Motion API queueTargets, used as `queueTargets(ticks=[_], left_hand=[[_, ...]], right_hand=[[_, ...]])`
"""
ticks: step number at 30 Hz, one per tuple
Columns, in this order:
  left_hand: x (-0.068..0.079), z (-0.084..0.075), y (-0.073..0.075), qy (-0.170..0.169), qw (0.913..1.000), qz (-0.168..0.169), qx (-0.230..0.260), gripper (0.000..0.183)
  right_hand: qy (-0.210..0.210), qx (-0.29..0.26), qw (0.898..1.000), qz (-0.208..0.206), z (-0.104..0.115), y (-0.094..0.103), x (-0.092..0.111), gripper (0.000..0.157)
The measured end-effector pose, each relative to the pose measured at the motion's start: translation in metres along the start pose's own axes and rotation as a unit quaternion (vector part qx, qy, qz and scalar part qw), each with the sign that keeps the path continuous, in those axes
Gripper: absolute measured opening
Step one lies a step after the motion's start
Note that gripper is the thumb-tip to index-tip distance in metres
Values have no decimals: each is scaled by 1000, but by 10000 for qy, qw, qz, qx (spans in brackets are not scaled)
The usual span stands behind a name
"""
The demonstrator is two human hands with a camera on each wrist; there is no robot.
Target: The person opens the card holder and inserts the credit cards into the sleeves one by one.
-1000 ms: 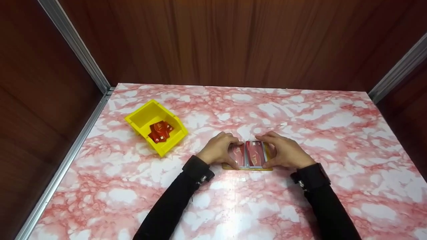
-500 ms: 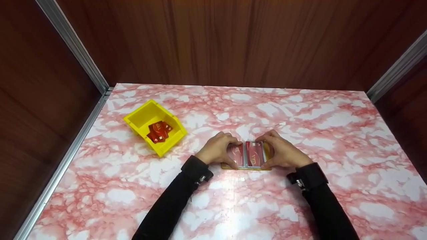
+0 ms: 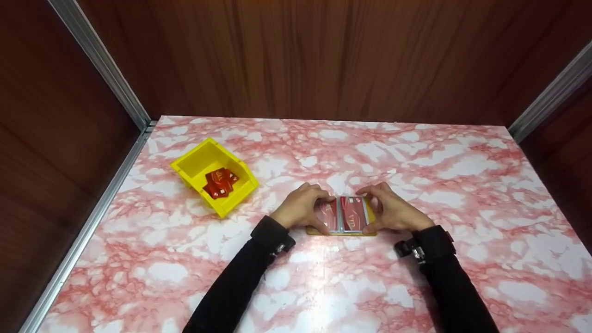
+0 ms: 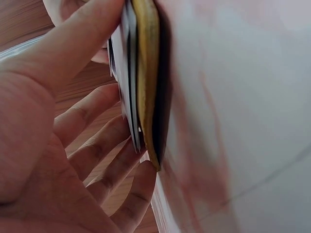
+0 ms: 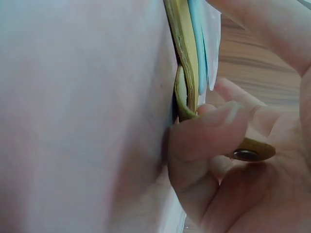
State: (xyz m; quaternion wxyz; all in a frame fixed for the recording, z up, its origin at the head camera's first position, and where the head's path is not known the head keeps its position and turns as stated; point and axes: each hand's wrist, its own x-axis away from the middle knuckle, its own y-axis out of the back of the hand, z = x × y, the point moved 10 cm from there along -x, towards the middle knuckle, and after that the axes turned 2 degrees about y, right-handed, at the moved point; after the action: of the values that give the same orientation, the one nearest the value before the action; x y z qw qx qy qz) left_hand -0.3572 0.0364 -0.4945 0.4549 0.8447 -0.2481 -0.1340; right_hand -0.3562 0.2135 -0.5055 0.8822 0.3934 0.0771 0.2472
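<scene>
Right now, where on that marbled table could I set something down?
The marbled table looks bare right of the right sleeve, and behind the card holder up to the back panel, right of the yellow bin. Crowded spots: the card holder, where left fingers and right fingers grip, and the bin, where red VIP cards overlap.

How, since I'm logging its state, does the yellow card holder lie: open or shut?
Open: in the head view, the yellow card holder lies spread, two red cards showing side by side inside.

left fingers [image 4: 136, 196] hold yellow-edged booklet [image 4: 148, 63] | sleeves [image 4: 133, 73] edge-on | veined tabletop [image 4: 252, 97]
</scene>
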Motion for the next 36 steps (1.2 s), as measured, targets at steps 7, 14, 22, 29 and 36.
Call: queueTargets(ticks=[7,14,22,29,36], left_hand=[[0,-2,-1,-22,10000,9,-39,79],[2,0,-2,52,9999,35,-94,78],[2,2,-2,5,10000,37,-31,79],[1,2,-1,-17,10000,-4,-4,80],[1,0,-1,-89,9999,-27,73,77]], right_hand=[[-107,7,9999,31,-1,-1,1,84],[-444,-223,9986,152,-6,-8,-1,84],[-767,-222,9966,222,-9,-12,-5,52],[-257,-183,9995,-40,2,-3,-8,31],[-469,846,9939,-533,8,13,0,39]])
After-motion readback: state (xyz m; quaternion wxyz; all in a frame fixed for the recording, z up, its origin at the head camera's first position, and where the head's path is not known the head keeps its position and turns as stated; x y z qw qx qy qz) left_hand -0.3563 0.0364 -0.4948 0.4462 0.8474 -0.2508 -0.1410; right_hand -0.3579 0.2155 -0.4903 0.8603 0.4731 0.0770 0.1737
